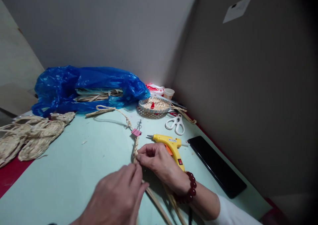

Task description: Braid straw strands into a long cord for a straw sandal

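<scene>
A braided straw cord (116, 112) runs across the pale green table (81, 172) from the blue bag toward me. A pink binder clip (136, 132) is clamped on it partway along. My right hand (159, 162), with a dark red bead bracelet (190, 187) at the wrist, pinches the braid's near end with closed fingers. My left hand (119, 195) is closed on the same spot from the near side, where loose straw strips (159, 205) trail toward me. A yellow glue gun (170, 145) lies just behind my right hand.
A blue plastic bag (84, 86) of straw lies at the back. Woven straw pieces (29, 135) sit at the left. A small round woven basket (152, 106), white scissors (176, 124), a paper cup (169, 93) and a black phone (216, 165) lie near the right wall.
</scene>
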A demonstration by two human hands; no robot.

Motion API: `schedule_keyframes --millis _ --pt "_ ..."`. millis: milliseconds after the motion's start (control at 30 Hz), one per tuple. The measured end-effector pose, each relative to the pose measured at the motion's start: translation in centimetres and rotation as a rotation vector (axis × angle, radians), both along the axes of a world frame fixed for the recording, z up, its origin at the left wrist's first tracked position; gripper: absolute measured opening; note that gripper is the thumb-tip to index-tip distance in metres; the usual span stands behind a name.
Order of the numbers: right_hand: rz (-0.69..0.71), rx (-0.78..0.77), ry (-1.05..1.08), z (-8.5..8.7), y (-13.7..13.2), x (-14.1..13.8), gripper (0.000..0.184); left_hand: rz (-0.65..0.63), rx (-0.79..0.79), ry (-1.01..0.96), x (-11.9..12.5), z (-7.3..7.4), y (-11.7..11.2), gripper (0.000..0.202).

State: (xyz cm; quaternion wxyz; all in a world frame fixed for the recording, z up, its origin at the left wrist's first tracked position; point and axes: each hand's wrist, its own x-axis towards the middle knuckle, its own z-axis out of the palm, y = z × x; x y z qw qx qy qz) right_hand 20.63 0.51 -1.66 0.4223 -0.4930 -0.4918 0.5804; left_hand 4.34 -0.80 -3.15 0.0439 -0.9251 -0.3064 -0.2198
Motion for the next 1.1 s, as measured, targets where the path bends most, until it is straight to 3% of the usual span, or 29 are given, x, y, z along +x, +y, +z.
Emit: schedule_keyframes --millis 33,133,167,233,300,367,567,833,1100 --pt "-0.001 0.002 0.003 0.2 -0.1 0.0 0.015 0.025 -0.146 -0.135 -0.1 0.7 0.6 0.018" --pt "-0.016 -0.003 0.008 0.7 -0.3 0.1 0.018 0.315 -0.7 -0.381 0.1 2.1 2.8 0.015" --pt "-0.019 -0.002 0.023 0.8 -0.3 0.1 0.018 0.263 -0.944 -0.46 0.2 2.3 3.5 0.019" --pt "-0.004 0.005 0.074 0.8 -0.3 0.1 0.016 0.112 -1.279 -0.61 0.3 2.2 4.5 0.024" --pt "0.032 0.034 0.085 0.7 -0.2 0.2 0.017 -0.02 -1.458 -0.658 0.2 1.8 5.2 0.02" --pt "0.047 0.088 -0.004 0.5 -0.1 0.4 0.019 -0.062 -1.534 -0.613 -0.1 1.5 5.6 0.014" --pt "0.041 0.192 -0.369 0.3 -0.2 0.8 0.025 0.09 -1.604 -0.626 -0.2 1.4 5.3 0.017" --pt "-0.01 0.41 -1.009 0.8 -1.6 0.3 0.019 0.194 -0.978 -0.312 0.9 1.5 4.6 0.027" --pt "0.04 0.702 -1.345 0.3 -2.5 -0.3 0.008 0.331 -0.863 -0.256 1.6 1.7 3.7 0.029"
